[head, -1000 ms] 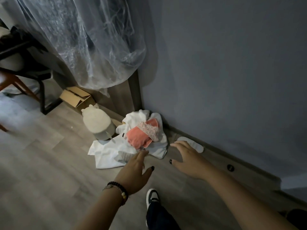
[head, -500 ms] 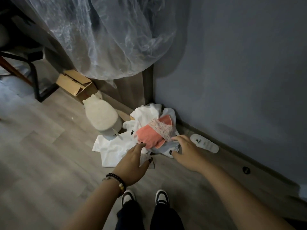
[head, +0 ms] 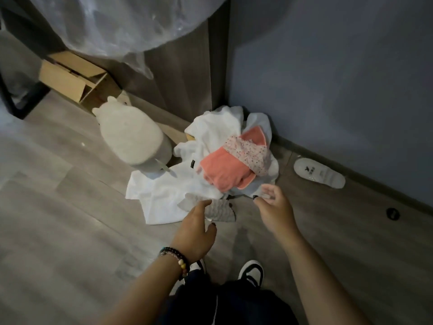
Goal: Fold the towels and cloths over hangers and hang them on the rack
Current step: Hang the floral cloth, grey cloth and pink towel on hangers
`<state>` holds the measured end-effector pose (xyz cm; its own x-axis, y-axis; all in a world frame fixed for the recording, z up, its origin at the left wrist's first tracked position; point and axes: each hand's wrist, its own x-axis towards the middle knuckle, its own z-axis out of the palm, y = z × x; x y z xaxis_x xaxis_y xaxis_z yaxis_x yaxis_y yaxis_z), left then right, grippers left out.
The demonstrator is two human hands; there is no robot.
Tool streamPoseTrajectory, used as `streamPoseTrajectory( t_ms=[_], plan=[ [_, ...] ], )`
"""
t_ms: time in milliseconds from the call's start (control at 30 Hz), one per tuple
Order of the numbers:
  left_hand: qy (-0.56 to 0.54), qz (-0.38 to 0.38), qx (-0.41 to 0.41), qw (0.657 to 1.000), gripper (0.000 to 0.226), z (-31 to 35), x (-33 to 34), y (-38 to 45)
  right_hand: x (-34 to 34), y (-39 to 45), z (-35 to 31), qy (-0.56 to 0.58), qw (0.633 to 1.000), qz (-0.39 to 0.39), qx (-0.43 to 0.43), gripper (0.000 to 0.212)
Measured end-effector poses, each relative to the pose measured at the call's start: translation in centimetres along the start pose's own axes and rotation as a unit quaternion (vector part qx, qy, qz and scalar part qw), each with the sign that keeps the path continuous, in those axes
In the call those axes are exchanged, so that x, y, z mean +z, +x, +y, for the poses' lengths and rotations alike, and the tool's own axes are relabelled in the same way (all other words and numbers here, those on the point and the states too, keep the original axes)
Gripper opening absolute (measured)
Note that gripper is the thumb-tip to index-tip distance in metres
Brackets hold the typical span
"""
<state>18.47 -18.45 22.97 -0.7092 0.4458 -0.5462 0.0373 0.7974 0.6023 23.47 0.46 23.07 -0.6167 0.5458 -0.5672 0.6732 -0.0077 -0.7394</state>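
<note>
- Over the last second the head camera dropped closer to the heap of cloths [head: 218,160] in the floor corner; both feet were now in frame (I read it as a crouch or lean-in).
- Left hand [head: 195,228] had moved forward from short of the pile to just over the small grey waffle cloth [head: 220,211] at the heap's near edge; fingers spread and relaxed, pinching nothing. Contact with the cloth: couldn't tell.
- Right hand [head: 275,206] had pulled back slightly from the pink towel [head: 225,174]; now just beside the heap's near rim, fingers loosely curved and apart, empty.
- Pink towel and floral cloth [head: 249,152] lay on top of the white cloth [head: 164,195], same as half a second ago.
- My judgement: still the pick-up stage, nothing lifted. No hanger or rack in view, so folding and hanging all remained.
- Plush toy [head: 132,139] and white slipper [head: 319,173] sat beside the heap, untouched.
</note>
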Motion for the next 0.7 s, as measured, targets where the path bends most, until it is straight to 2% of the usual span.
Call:
streamPoseTrajectory(
  t_ms=[100,267,400,567,700],
  plan=[
    [-0.029,0.001,-0.015,0.999,0.06,-3.6,4.7,5.0,2.8,4.9,4.9,-0.002,1.0,0.013,-0.005,0.035],
    [-0.069,0.034,-0.025,0.997,0.072,-8.0,9.7,13.6,8.2,11.9,11.6,-0.147,0.984,-0.074,-0.071,0.043],
    [-0.043,0.053,-0.017,0.998,0.082,-11.9,11.1,18.6,11.3,16.1,15.2,-0.225,0.966,-0.055,-0.112,0.047],
    [-0.043,0.044,-0.023,0.998,0.085,-14.7,10.2,24.3,13.2,19.5,14.9,-0.312,0.92,-0.09,-0.22,0.037],
    [0.044,0.068,-0.052,0.995,0.091,-18.4,11.5,28.3,13.3,20.5,14.8,-0.363,0.891,-0.111,-0.247,0.036]
  ],
)
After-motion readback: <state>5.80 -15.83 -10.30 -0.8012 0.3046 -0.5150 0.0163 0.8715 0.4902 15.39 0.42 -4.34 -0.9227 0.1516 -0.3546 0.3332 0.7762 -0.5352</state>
